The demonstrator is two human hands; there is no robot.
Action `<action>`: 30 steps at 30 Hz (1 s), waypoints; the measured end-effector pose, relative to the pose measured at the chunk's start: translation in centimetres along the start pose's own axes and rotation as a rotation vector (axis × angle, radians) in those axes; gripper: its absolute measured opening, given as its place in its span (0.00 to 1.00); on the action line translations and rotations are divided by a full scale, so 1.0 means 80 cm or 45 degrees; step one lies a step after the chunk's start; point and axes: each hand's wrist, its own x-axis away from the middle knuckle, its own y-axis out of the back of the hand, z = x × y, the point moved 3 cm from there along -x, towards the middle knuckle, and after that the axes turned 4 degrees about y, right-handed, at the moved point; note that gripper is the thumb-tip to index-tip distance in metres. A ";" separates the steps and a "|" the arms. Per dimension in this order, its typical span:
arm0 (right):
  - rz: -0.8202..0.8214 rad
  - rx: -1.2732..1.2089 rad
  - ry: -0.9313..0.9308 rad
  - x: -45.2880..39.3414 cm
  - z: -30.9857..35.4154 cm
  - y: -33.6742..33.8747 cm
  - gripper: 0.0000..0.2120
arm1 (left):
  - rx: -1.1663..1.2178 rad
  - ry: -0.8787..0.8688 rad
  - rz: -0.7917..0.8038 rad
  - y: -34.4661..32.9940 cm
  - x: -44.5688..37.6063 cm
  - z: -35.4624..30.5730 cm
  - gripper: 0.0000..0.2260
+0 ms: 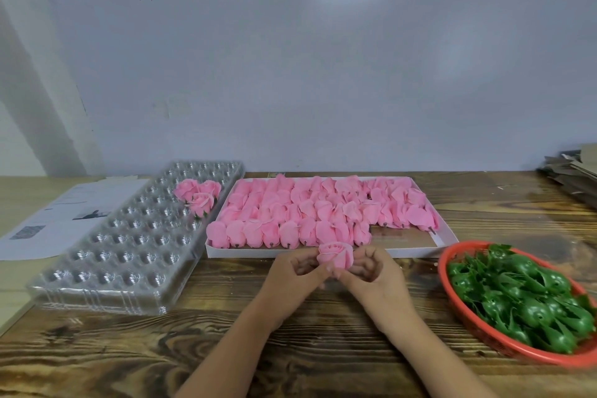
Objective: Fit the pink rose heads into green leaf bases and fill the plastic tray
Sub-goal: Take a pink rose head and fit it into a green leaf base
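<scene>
A pink rose head [334, 255] is held between both hands above the wooden table, just in front of the white box. My left hand [295, 273] and my right hand [371, 271] each curl their fingers round its underside; what sits beneath the rose is hidden. The white box [447, 241] holds several rows of loose pink rose heads [310, 213]. A clear plastic tray [129, 245] lies to the left, with three finished roses [198, 195] in its far right cells. A red basket [465, 317] at the right holds several green leaf bases [529, 297].
A printed paper sheet [58, 216] lies left of the tray. Stacked cardboard [571, 171] sits at the far right edge. A pale wall stands right behind the table.
</scene>
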 end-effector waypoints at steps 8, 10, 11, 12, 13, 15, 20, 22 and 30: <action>0.074 0.138 -0.025 0.000 0.002 0.001 0.15 | -0.029 0.038 -0.069 0.006 -0.001 0.005 0.06; 0.070 0.139 -0.022 0.001 0.001 0.001 0.14 | -0.019 0.036 -0.068 0.005 -0.001 0.005 0.06; 0.056 0.137 -0.015 0.001 0.000 0.001 0.13 | -0.012 0.029 -0.066 0.005 -0.001 0.004 0.06; 0.042 0.134 -0.005 0.001 0.000 0.001 0.13 | -0.005 0.022 -0.062 0.005 -0.001 0.003 0.06; 0.035 0.131 0.008 0.000 0.000 0.001 0.13 | 0.002 0.015 -0.058 0.004 0.000 0.002 0.07; 0.041 0.126 0.035 0.000 0.001 0.001 0.12 | 0.008 0.008 -0.052 0.004 0.000 0.001 0.07; 0.040 0.165 0.118 0.001 0.002 0.004 0.14 | 0.030 0.011 -0.054 0.002 0.001 0.002 0.06; 0.045 0.172 0.160 0.001 0.002 0.004 0.15 | 0.035 0.015 -0.063 0.003 0.001 0.002 0.05; 0.062 0.082 0.163 0.003 0.002 0.002 0.15 | 0.138 0.004 -0.056 0.003 0.002 -0.001 0.06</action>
